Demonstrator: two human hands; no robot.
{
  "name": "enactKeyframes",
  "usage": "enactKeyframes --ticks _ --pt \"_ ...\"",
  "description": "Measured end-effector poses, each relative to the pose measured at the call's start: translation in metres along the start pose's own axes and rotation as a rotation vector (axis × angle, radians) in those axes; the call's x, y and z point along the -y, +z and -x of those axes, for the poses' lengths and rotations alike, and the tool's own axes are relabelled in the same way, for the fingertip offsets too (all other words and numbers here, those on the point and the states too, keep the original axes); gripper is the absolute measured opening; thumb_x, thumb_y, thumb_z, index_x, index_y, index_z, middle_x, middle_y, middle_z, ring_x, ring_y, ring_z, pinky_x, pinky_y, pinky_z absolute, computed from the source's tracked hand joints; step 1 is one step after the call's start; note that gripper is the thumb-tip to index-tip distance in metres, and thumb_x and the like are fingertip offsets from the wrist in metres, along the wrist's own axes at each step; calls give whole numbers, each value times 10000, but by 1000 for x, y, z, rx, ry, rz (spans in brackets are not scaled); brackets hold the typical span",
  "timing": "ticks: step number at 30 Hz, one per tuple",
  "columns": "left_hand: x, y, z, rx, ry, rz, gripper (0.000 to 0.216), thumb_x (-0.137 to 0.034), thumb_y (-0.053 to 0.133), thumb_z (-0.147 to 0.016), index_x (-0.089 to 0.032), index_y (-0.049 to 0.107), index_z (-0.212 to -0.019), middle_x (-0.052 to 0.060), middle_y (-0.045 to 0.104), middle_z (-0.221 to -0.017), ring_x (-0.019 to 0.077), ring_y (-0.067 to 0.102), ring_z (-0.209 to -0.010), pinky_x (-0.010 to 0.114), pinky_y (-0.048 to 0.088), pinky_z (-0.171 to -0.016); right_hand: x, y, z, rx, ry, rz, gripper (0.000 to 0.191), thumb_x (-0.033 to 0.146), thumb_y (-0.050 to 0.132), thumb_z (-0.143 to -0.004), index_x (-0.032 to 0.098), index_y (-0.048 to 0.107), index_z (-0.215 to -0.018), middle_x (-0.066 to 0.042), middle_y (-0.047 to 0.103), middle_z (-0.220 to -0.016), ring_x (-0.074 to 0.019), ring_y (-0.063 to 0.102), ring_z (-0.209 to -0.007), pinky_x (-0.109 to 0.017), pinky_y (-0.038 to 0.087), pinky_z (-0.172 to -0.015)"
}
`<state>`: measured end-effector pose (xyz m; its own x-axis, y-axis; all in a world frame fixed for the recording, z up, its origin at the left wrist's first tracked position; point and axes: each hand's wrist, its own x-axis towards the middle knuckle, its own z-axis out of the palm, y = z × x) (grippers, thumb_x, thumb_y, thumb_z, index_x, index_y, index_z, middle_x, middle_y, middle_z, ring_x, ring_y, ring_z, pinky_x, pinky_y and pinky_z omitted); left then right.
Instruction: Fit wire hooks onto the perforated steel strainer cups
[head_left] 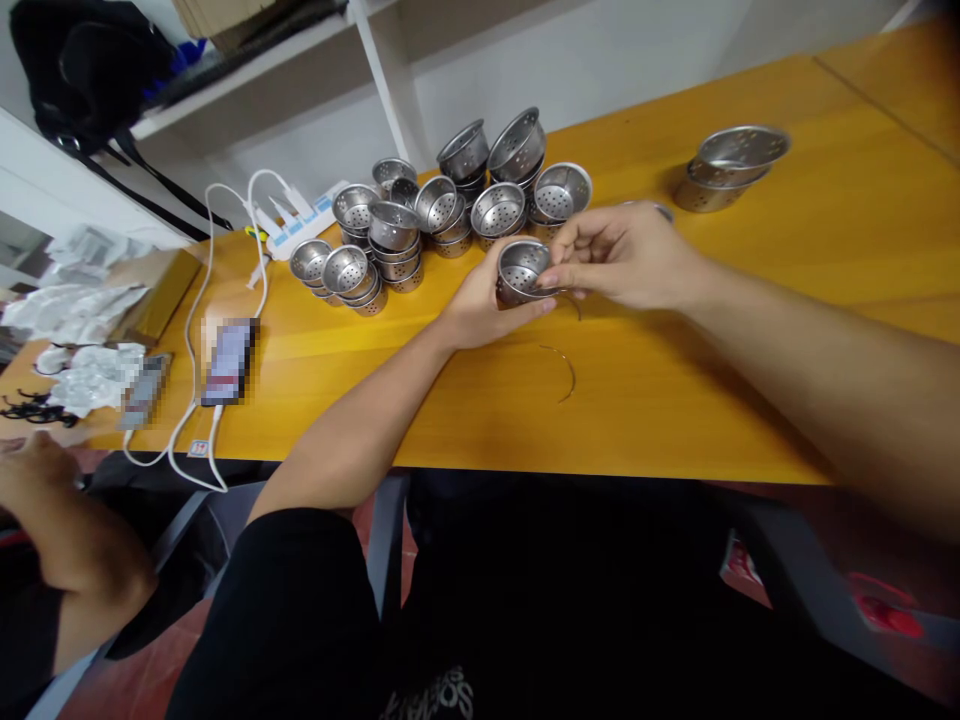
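Note:
My left hand (480,305) is wrapped around a small perforated metal cup (523,268), its open mouth tilted toward me. At the cup's right rim, my right hand (619,255) has thumb and fingers pinched together; whatever is between the fingertips is too small to make out. A thin curved wire (578,306) shows just below those fingers, and I cannot tell if it is held. Another thin curved wire (571,376) lies on the yellow table (675,420) nearer to me. Behind my hands are stacks of similar perforated cups (394,228).
At the far right stand two nested cups (724,165). A white power strip (300,222) with cables, a phone (229,362), a second device (146,392) and clear plastic bags (94,300) occupy the left. Another person's arm (71,525) is at the lower left.

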<state>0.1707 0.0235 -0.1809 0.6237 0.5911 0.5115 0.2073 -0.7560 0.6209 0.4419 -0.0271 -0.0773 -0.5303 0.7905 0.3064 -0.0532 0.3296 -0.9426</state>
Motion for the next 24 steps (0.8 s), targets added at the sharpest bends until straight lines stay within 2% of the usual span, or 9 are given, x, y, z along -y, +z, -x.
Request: enactKeyframes --ticks 5,9,14,19,22,24 --pt "1 -3 -1 18 8 24 1057 -908 755 -1184 -275 329 -1916 172 699 -1722 389 767 -1636 706 574 -1502 -2 6 1 -28 -18 52 541 640 1272 -866 325 835 -922 2 728 -782 -198 567 -639 -408 458 -573" --pt "-2 -6 -3 -23 -7 57 1075 -967 818 -1112 -254 444 -1823 156 746 -1640 367 818 -1546 684 642 -1441 -3 15 2 -92 -36 83 531 642 1263 -881 342 826 -911 17 699 -737 -200 543 -630 -417 425 -555" --pt "-21 -10 -6 -32 -98 22 1001 -905 834 -1140 -255 502 -1825 165 772 -1638 367 833 -1561 662 679 -1425 -2 16 0 -57 -23 -16 562 676 1275 -850 339 831 -925 3 715 -745 -199 560 -614 -405 437 -516" --pt "-37 -8 -8 -39 -72 1 942 -799 825 -1189 -278 470 -1889 152 789 -1618 344 857 -1537 623 700 -1406 6 10 -2 -35 -21 -36 634 822 1236 -830 340 834 -915 13 697 -694 -183 549 -577 -373 433 -504" --pt "-40 -5 -10 -46 -54 -11 946 -737 877 -1177 -278 464 -1894 163 808 -1608 360 861 -1538 654 680 -1428 8 5 -3 -16 2 -74 699 858 1228 -819 300 815 -887 -7 767 -751 -148 578 -562 -356 428 -534" --pt "-41 -4 -10 -38 -64 4 988 -766 909 -1148 -284 463 -1886 174 803 -1635 376 842 -1576 672 644 -1464 8 2 -3 -27 31 -150 727 854 1236 -804 279 802 -894 -25 816 -815 -131 585 -538 -350 405 -528"
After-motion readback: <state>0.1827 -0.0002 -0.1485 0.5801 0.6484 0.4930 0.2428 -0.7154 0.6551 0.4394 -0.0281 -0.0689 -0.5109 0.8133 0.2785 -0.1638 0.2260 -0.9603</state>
